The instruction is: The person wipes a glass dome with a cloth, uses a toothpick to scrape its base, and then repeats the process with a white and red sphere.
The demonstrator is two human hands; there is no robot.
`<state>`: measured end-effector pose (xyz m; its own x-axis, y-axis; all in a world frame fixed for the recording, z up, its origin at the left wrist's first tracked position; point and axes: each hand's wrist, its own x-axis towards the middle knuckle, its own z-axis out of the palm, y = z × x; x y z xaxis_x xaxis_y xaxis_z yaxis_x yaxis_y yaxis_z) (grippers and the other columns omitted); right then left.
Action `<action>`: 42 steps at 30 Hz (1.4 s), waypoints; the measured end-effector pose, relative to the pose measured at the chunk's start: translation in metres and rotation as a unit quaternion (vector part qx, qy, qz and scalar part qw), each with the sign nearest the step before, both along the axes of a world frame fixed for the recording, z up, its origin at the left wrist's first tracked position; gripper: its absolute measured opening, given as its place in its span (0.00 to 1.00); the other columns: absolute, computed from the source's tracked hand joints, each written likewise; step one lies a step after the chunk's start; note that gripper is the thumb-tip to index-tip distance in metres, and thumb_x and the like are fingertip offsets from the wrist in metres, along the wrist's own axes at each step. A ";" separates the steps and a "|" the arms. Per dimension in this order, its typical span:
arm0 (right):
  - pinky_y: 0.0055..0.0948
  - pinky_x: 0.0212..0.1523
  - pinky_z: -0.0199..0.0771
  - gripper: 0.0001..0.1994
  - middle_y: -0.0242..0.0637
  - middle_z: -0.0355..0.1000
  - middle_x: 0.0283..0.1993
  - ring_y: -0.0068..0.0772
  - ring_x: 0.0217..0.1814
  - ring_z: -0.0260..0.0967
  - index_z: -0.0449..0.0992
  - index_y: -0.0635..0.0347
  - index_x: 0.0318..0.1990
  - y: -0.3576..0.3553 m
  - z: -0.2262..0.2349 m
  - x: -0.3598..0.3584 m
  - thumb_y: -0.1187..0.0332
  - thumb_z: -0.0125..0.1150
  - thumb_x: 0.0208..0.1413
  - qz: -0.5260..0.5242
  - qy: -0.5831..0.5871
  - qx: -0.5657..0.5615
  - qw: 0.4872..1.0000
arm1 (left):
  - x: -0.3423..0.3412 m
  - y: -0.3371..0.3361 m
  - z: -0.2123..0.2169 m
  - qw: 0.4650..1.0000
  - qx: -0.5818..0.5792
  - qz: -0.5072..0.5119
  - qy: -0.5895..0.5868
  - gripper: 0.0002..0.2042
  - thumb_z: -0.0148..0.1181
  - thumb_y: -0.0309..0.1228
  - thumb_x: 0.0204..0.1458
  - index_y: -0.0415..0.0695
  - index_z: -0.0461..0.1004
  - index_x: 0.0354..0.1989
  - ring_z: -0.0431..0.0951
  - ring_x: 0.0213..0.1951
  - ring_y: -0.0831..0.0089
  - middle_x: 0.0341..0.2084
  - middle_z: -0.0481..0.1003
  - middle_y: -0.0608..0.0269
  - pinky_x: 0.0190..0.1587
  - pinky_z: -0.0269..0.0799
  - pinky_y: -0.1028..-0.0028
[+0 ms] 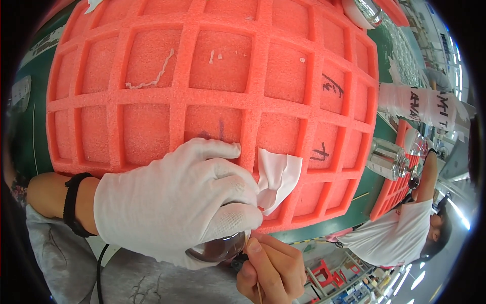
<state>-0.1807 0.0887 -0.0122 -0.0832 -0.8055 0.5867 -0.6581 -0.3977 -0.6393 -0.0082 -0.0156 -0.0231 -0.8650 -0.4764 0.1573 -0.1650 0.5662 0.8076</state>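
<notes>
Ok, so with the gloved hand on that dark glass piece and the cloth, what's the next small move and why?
Probably draw the white cloth down over the dark rounded glass piece. The gloved left hand cups the piece and pinches the cloth, which hangs loose above it; the bare right hand holds a thin stick at its edge.

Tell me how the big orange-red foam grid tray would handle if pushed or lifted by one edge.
The orange-red foam grid tray looks like open-cell foam, so probably light for its size and likely to slide easily on the green table. Its compartments appear empty, adding no weight. The thin ribs suggest some flex if lifted by one edge, though not floppy. Its rough surface should grip well against the white-gloved left hand.
</notes>
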 end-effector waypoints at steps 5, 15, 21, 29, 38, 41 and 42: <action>0.29 0.25 0.79 0.08 0.48 0.80 0.27 0.43 0.24 0.78 0.83 0.77 0.32 -0.004 0.008 -0.007 0.79 0.65 0.44 0.046 0.050 0.022 0.997 | -0.001 0.000 0.000 1.000 -0.010 -0.001 -0.014 0.23 0.74 0.44 0.42 0.52 0.74 0.45 0.75 0.51 0.70 0.43 0.75 0.70 0.61 0.63 0.58; 0.29 0.25 0.79 0.07 0.49 0.80 0.28 0.43 0.24 0.78 0.82 0.78 0.32 -0.004 0.010 -0.007 0.79 0.65 0.46 0.049 0.045 0.036 0.997 | -0.002 0.001 0.000 1.000 -0.006 -0.001 -0.027 0.21 0.73 0.44 0.42 0.52 0.75 0.43 0.75 0.50 0.71 0.43 0.76 0.70 0.61 0.64 0.59; 0.30 0.26 0.79 0.07 0.49 0.80 0.27 0.44 0.24 0.78 0.82 0.78 0.32 -0.005 0.012 -0.007 0.79 0.65 0.46 0.053 0.061 0.057 0.995 | -0.001 -0.003 0.001 0.999 -0.025 -0.026 -0.036 0.23 0.73 0.45 0.42 0.51 0.75 0.44 0.75 0.50 0.70 0.44 0.76 0.69 0.61 0.63 0.59; 0.24 0.25 0.75 0.12 0.46 0.81 0.33 0.39 0.26 0.78 0.83 0.74 0.37 -0.003 0.003 -0.019 0.79 0.67 0.42 0.085 0.020 0.118 0.989 | 0.000 0.004 -0.002 1.000 0.013 0.017 -0.006 0.27 0.73 0.45 0.42 0.47 0.74 0.49 0.75 0.50 0.68 0.46 0.76 0.65 0.63 0.63 0.58; 0.32 0.30 0.81 0.10 0.52 0.81 0.33 0.45 0.28 0.79 0.80 0.79 0.38 0.009 0.011 -0.029 0.76 0.63 0.55 0.122 0.023 0.131 0.984 | 0.002 0.003 -0.001 1.000 0.013 -0.007 -0.012 0.29 0.74 0.45 0.42 0.46 0.72 0.52 0.75 0.50 0.68 0.46 0.76 0.64 0.63 0.63 0.57; 0.31 0.31 0.81 0.10 0.52 0.81 0.32 0.46 0.29 0.80 0.80 0.79 0.39 0.009 0.014 -0.030 0.76 0.62 0.56 0.128 0.017 0.122 0.984 | 0.001 0.004 -0.001 1.000 0.016 -0.003 -0.011 0.29 0.74 0.45 0.41 0.47 0.73 0.51 0.75 0.50 0.68 0.46 0.76 0.65 0.63 0.64 0.57; 0.31 0.31 0.81 0.10 0.52 0.81 0.32 0.46 0.29 0.80 0.80 0.79 0.38 0.008 0.016 -0.031 0.76 0.62 0.56 0.133 0.022 0.129 0.983 | 0.001 0.005 -0.001 1.000 0.017 -0.001 -0.009 0.28 0.74 0.44 0.41 0.48 0.73 0.51 0.75 0.50 0.69 0.46 0.76 0.66 0.62 0.64 0.57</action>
